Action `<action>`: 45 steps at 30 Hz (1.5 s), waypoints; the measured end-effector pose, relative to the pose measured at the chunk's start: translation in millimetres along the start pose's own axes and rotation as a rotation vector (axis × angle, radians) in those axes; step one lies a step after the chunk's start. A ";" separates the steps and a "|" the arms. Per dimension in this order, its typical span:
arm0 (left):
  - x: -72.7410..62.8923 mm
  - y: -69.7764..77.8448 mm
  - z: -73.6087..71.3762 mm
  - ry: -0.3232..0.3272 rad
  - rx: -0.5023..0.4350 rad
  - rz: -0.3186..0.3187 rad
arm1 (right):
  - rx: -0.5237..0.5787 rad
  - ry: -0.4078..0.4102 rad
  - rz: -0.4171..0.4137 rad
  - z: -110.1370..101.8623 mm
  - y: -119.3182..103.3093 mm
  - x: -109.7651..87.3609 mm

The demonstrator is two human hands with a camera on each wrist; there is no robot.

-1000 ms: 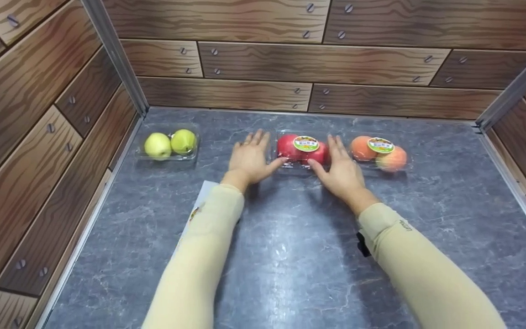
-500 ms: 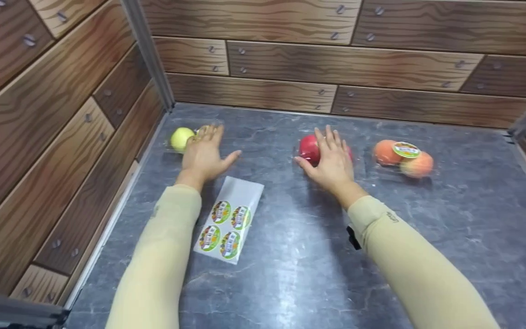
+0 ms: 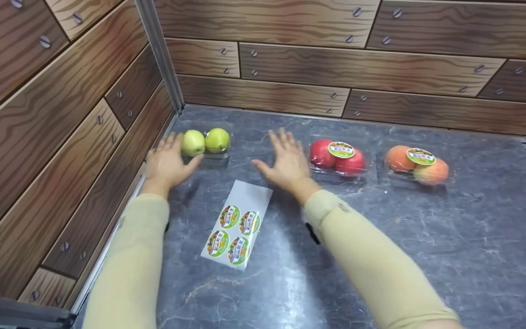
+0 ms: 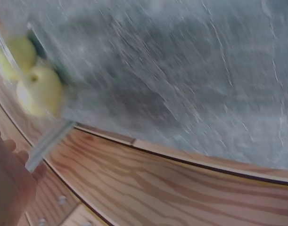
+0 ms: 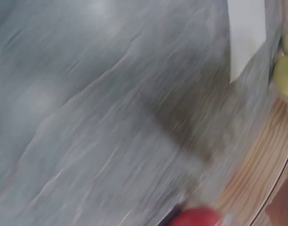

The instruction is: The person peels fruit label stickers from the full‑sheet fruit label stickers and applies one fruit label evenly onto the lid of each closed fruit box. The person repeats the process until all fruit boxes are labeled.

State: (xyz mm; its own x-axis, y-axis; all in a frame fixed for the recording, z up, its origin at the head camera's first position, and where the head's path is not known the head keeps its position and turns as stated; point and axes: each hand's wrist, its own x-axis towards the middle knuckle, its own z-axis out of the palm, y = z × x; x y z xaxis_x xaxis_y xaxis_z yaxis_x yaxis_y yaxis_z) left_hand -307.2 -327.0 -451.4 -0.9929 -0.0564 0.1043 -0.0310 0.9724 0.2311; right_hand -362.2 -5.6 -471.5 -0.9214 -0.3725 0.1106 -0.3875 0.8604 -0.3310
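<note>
In the head view my left hand point(image 3: 165, 165), fingers spread, is at the left end of a clear plastic box point(image 3: 221, 155) holding two yellow-green fruits point(image 3: 193, 142), which look like pears or apples and bear no label. My right hand point(image 3: 286, 163) hovers with spread fingers between that box and a second clear box with two red apples point(image 3: 321, 153), gripping nothing. An oval label point(image 3: 341, 150) sits on the red apples' box. Between my forearms lies a white sheet of oval stickers point(image 3: 248, 196). The left wrist view shows the green fruits point(image 4: 39, 92) blurred.
Farther right stands a clear box with two orange-pink fruits point(image 3: 431, 172), under its own oval label point(image 3: 421, 156). Wood-patterned panels point(image 3: 263, 96) wall in the grey marbled table point(image 3: 363, 256) at the back and sides.
Both hands have moved left, the right one off the red apples' box, the left one to the green fruits' box. The view has swung left, bringing the sticker sheet into sight.
</note>
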 end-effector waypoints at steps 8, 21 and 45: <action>2.4 -30.4 -2.1 0.025 -0.028 -0.014 | 0.008 -0.023 -0.014 24.7 -38.7 18.7; 8.7 -36.1 5.9 -0.019 -0.056 -0.019 | 0.046 -0.030 -0.074 47.5 -71.9 35.2; 19.5 -27.4 22.5 -0.050 -0.070 -0.001 | 0.025 -0.138 -0.151 49.8 -78.8 40.3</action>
State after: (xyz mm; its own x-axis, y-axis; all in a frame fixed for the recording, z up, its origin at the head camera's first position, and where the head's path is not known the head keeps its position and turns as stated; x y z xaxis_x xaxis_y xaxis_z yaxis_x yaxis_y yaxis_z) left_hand -328.3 -349.7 -477.5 -0.9974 -0.0439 0.0564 -0.0251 0.9541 0.2984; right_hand -367.5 -105.7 -487.6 -0.8397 -0.5422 0.0313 -0.5184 0.7830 -0.3439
